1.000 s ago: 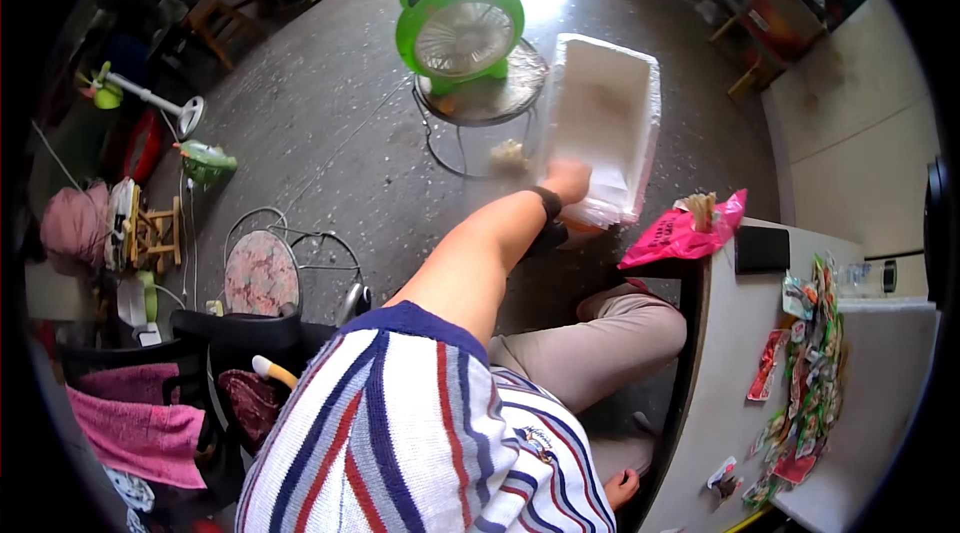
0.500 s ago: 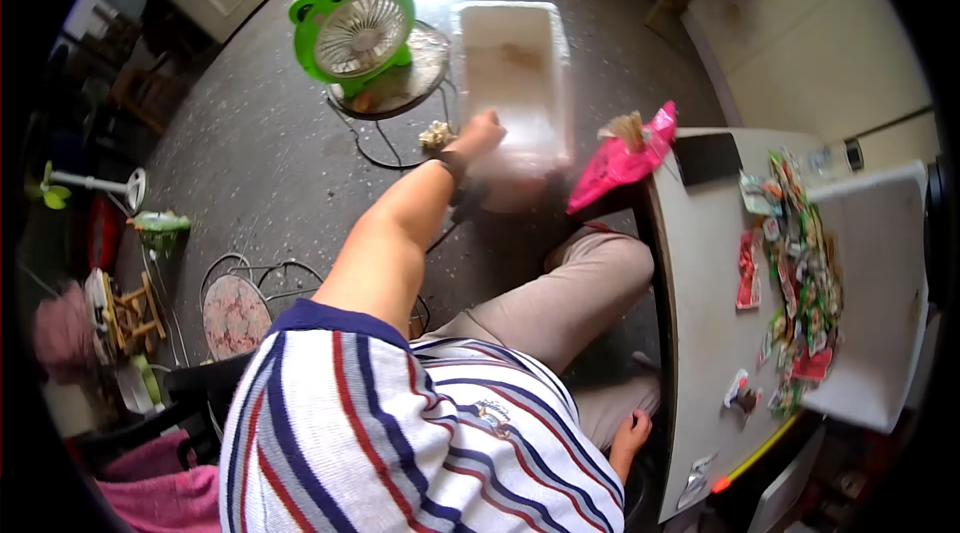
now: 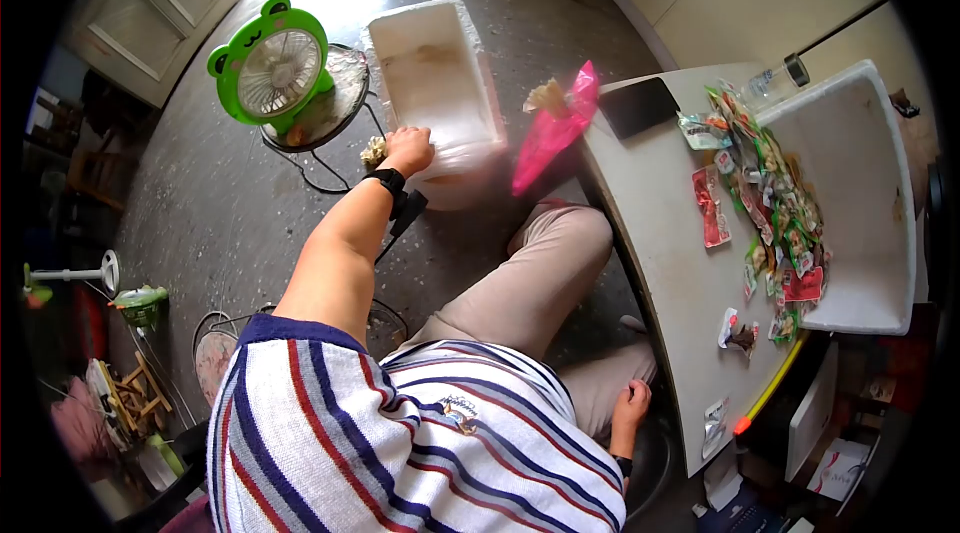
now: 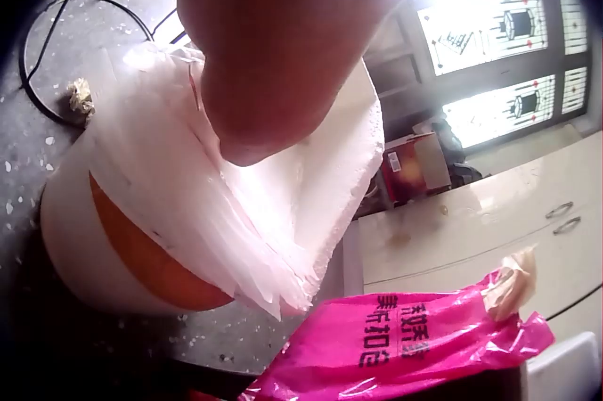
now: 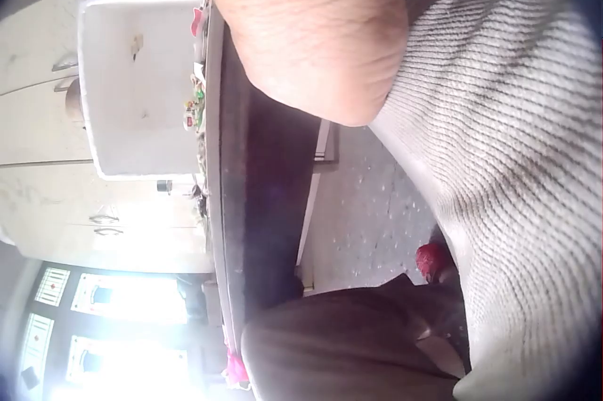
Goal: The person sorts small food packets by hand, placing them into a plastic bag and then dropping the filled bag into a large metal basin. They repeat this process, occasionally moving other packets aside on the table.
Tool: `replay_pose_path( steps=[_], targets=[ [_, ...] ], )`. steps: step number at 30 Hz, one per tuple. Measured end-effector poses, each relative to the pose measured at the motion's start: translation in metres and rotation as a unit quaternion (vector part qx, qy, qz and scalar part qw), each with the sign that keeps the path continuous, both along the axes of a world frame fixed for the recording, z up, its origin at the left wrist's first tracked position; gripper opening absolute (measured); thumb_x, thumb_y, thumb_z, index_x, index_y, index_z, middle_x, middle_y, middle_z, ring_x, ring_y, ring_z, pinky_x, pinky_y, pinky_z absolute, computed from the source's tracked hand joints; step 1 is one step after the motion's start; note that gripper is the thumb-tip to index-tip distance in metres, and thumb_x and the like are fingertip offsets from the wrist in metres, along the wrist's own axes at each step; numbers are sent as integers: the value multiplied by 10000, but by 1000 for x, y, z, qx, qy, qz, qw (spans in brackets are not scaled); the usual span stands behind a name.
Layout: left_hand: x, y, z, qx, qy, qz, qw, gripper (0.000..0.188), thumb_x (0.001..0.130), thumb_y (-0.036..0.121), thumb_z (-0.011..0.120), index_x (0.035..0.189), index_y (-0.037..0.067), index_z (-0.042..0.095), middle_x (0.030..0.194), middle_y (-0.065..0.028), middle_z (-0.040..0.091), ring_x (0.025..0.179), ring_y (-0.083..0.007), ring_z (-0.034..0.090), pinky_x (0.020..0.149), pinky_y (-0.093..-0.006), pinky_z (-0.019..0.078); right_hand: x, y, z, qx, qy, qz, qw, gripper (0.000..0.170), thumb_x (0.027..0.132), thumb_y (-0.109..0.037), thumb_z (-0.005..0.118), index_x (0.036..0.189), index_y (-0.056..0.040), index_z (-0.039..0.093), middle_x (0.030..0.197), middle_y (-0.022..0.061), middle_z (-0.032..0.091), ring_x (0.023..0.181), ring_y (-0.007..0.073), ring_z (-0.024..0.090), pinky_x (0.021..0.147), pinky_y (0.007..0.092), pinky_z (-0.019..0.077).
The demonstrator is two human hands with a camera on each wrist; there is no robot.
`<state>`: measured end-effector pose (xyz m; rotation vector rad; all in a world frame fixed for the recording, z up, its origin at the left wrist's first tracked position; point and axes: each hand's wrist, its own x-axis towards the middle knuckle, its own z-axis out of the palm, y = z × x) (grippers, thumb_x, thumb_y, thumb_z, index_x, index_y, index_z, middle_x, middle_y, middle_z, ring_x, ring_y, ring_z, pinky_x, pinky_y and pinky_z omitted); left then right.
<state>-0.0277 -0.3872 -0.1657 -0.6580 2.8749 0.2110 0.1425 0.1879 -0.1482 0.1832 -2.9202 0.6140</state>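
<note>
My left hand (image 3: 410, 150) is at the near left corner of a white foam box (image 3: 430, 58), with knuckles up and fingers curled. In the left wrist view it grips a whitish plastic bag (image 4: 179, 165), fingertips hidden behind the hand. The bag drapes over a round white bin with an orange patch (image 4: 155, 250), in front of the foam box. A beige crumpled thing (image 3: 374, 152) lies just left of this hand. My right hand (image 3: 629, 411) rests idle by the thigh beside the table, loosely curled and holding nothing; mostly its heel shows in the right wrist view.
A green frog-shaped fan (image 3: 270, 73) stands on a round stool (image 3: 345, 93) left of the box. At right, the table (image 3: 660, 283) bears a pink bag (image 3: 555, 138), a black tablet-like slab (image 3: 640, 108), heaped small packets (image 3: 780, 203) and another foam box (image 3: 860, 223).
The head view has swung right, bringing more of the table in. My left hand stays near the bag and box corner; the bag looks blurred by motion. The right hand stays by the thigh.
</note>
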Motion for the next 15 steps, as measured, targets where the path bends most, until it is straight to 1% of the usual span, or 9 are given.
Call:
replay_pose_path(
  steps=[3, 6, 8, 10, 13, 15],
  targets=[
    [-5, 0, 5, -4, -70, -42, 997, 245, 735, 189, 406, 908, 128, 568, 983, -87, 544, 968, -240, 484, 804, -389, 353, 0, -1, -3, 6, 11, 2, 1000, 154, 648, -28, 470, 791, 18, 507, 848, 164, 527, 832, 305, 486, 765, 359, 387],
    [-7, 0, 0, 1, -64, -43, 997, 237, 740, 171, 388, 870, 117, 579, 935, -104, 560, 908, -262, 518, 756, -394, 389, -3, -4, -2, -1, 16, -7, 1000, 153, 623, -25, 479, 768, 17, 503, 826, 167, 533, 817, 319, 486, 762, 382, 381],
    [-7, -3, -12, 33, -13, 5, 999, 237, 742, 166, 381, 863, 103, 575, 912, -125, 561, 871, -282, 529, 731, -403, 404, -2, -5, -2, -4, 17, -12, 1000, 156, 609, -25, 484, 758, 16, 502, 815, 168, 537, 809, 326, 486, 759, 394, 379],
    [-5, -3, -10, 71, 27, 43, 996, 236, 743, 167, 377, 855, 88, 569, 892, -145, 560, 849, -302, 533, 716, -409, 413, -1, -3, -3, -3, 18, -9, 1000, 163, 606, -26, 485, 762, 16, 505, 814, 168, 537, 808, 326, 486, 757, 395, 380],
    [-1, -5, -5, 132, 78, 88, 984, 241, 741, 176, 377, 844, 59, 561, 868, -178, 555, 827, -329, 529, 707, -411, 415, -2, -1, -3, -12, 13, 3, 1000, 155, 622, -23, 491, 770, 17, 508, 826, 171, 535, 810, 322, 487, 750, 385, 387],
    [1, -5, -4, 160, 122, 119, 972, 248, 738, 180, 378, 837, 39, 556, 851, -201, 551, 804, -343, 530, 694, -409, 415, 0, 4, -2, -9, -11, -22, 1000, 163, 650, -31, 495, 806, 15, 511, 837, 167, 530, 806, 307, 494, 740, 360, 397]
  ],
)
